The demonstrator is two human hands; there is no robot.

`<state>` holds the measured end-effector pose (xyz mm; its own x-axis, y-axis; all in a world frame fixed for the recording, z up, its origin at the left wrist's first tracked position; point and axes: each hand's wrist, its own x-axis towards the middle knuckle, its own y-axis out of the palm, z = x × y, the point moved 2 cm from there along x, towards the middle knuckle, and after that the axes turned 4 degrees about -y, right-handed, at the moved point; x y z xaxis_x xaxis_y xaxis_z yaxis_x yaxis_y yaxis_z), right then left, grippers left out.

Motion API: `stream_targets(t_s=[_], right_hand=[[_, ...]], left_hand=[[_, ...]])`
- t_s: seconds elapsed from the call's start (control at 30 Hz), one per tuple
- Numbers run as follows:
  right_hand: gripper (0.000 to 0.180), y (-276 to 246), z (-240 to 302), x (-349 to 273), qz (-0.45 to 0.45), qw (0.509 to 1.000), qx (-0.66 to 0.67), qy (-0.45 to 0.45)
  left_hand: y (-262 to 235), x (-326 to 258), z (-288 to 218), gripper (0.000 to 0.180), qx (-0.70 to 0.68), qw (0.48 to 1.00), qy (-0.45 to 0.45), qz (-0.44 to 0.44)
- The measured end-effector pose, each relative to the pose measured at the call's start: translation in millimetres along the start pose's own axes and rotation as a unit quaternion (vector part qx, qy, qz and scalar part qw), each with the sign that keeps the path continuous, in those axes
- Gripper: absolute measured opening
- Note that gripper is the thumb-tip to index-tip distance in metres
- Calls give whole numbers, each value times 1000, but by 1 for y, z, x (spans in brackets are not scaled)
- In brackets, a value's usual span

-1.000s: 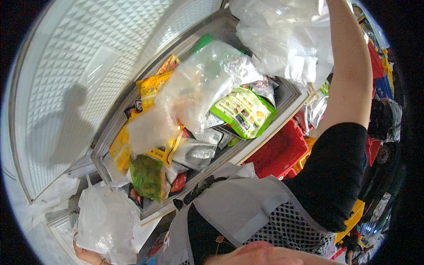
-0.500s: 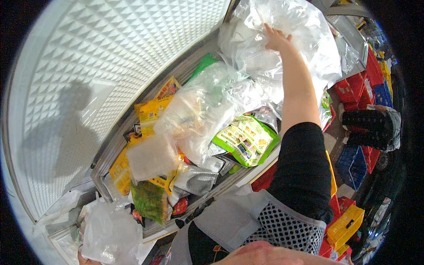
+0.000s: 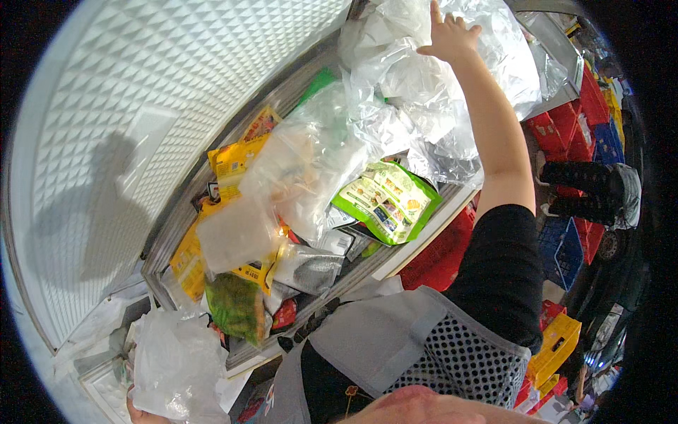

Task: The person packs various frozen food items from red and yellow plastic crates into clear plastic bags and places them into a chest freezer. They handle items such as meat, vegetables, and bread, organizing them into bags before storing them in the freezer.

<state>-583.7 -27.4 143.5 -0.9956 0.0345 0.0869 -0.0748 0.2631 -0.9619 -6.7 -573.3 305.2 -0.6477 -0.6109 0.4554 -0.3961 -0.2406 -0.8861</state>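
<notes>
My right hand (image 3: 452, 39) reaches to the far end, open with fingers spread, over a big heap of clear plastic bags (image 3: 413, 81). At the lower left, my left hand (image 3: 145, 415) is partly hidden behind a whitish plastic bag (image 3: 180, 364), its visible fingers curled at the bag's edge. Between the hands, a long grey-framed tray (image 3: 166, 240) holds mixed packages. Among them lie a green-and-white printed pouch (image 3: 388, 201), a clear bag (image 3: 311, 169) with pale contents, a frosted packet (image 3: 236, 237), yellow packages (image 3: 236, 159), a silver pouch (image 3: 307, 268) and a green-brown pack (image 3: 236, 307).
A white panel with a raised diamond pattern (image 3: 212, 63) rises along the left, bearing a shadow. At right are red crates (image 3: 565, 131), a blue crate (image 3: 561, 247), a yellow crate (image 3: 554, 346) and a person's dark-trousered legs (image 3: 579, 187).
My right hand has moved farther away across the clear bags, fingers spreading wider. The heap looks flatter near the hand. My left hand stays by the whitish bag, and the view has shifted slightly.
</notes>
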Motion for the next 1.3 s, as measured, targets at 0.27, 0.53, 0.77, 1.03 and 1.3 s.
stream_targets(t_s=[0.27, 0.53, 0.77, 1.03, 1.3], right_hand=[[69, 59, 104, -118, 23, 864, 143, -482], [27, 120, 176, -172, -64, 864, 332, -372], [73, 74, 28, -173, -337, 733, 581, 105], [55, 157, -74, -152, -3, 658, 709, 252], [14, 34, -233, -313, -436, 458, 729, 262]], left_hand=[[-25, 3, 55, 35, 12, 994, 103, 32], [-60, 67, -15, 35, -215, 974, 57, -43], [-61, 186, -31, 63, -75, 980, 183, -40], [-4, 260, -46, 73, -109, 979, 166, 54], [15, 302, -31, 79, -136, 983, 118, 25]])
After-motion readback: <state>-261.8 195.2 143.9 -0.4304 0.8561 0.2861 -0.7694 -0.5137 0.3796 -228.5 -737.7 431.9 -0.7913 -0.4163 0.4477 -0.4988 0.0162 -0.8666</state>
